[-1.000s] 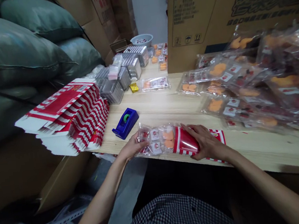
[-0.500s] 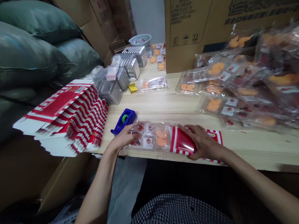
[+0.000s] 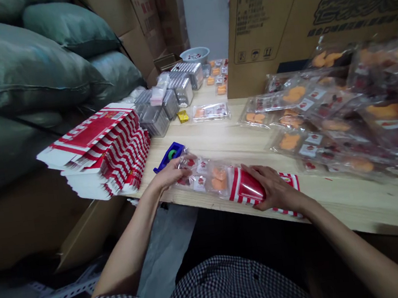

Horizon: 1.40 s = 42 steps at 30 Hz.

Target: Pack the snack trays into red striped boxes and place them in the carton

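At the table's front edge, my left hand (image 3: 169, 175) pinches the left end of a clear plastic packet (image 3: 205, 179) holding orange pieces and small white printed sachets. The packet's right end meets the open end of a red-and-white striped carton (image 3: 246, 186); how far it reaches inside is hidden. My right hand (image 3: 278, 188) is wrapped over the carton from above, fingers on its far side and thumb on its near side. Just beyond my left hand sits a blue tape dispenser (image 3: 169, 157) with a green core.
Flattened striped cartons (image 3: 111, 145) are stacked at left beside grey sacks (image 3: 17, 60). Clear plastic cases (image 3: 155, 118), a yellow sachet (image 3: 182, 116) and another packet (image 3: 211, 112) lie behind. Filled packets (image 3: 312, 125) are heaped at right, before a large cardboard box (image 3: 263, 20).
The view has shifted slightly, so the scene sits further right. The packet's left end appears a little higher in my left hand. Both hands keep their holds.
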### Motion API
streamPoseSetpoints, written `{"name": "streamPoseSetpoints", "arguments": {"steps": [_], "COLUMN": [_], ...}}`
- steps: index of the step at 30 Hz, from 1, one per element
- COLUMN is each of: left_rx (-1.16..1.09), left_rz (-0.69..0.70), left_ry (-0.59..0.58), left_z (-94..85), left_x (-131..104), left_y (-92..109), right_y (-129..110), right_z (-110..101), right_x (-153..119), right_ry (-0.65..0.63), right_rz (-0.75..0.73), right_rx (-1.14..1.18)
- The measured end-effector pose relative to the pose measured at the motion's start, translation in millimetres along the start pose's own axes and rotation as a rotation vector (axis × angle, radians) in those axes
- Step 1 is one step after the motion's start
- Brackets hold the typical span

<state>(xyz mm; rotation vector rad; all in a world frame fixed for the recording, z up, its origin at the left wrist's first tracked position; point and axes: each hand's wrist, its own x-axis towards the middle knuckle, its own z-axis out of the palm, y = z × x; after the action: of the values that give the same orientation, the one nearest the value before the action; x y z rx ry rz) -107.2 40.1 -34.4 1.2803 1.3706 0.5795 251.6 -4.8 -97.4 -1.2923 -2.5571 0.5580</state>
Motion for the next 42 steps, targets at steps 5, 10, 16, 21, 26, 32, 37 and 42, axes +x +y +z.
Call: {"name": "streamPoseSetpoints", "arguments": {"steps": [5,10,16,21,26,32,37,42], "left_rx": [-0.028,-0.081,-0.217,-0.374,-0.208,-0.069,-0.093,-0.102], "left_rz": [-0.014,-0.037,-0.044,0.028,-0.013,0.065,0.075,0.086], "left_ry": [-0.041,-0.151,-0.067,-0.060,-0.117,-0.253,-0.347,-0.311], "left_z": [-5.1,7.3,29.3,22.8,19.0,15.1,12.6,10.3], "left_x": [2,16,18,2,10,37,54,50], "left_y": [-6,-8,-26,-32,-25,-18,-22,-19], "right_y": [-1,5,6,3,-2,-3,-5,-5], "right_z": [-4,7,6,7,9,6,6,10], "right_x": [1,0,0,1,1,0,0,-1], "right_ry": [-0.054,0.003,0.024,0.060,0.039,0.012,0.020,0.047], "right_rz": [0.015,-0.010,0.054,0.095,0.030,-0.001,0.023,0.050], "right_rx": [0.054,-0.005,-0.034,-0.062,-0.044,-0.042,-0.048,-0.039]}}
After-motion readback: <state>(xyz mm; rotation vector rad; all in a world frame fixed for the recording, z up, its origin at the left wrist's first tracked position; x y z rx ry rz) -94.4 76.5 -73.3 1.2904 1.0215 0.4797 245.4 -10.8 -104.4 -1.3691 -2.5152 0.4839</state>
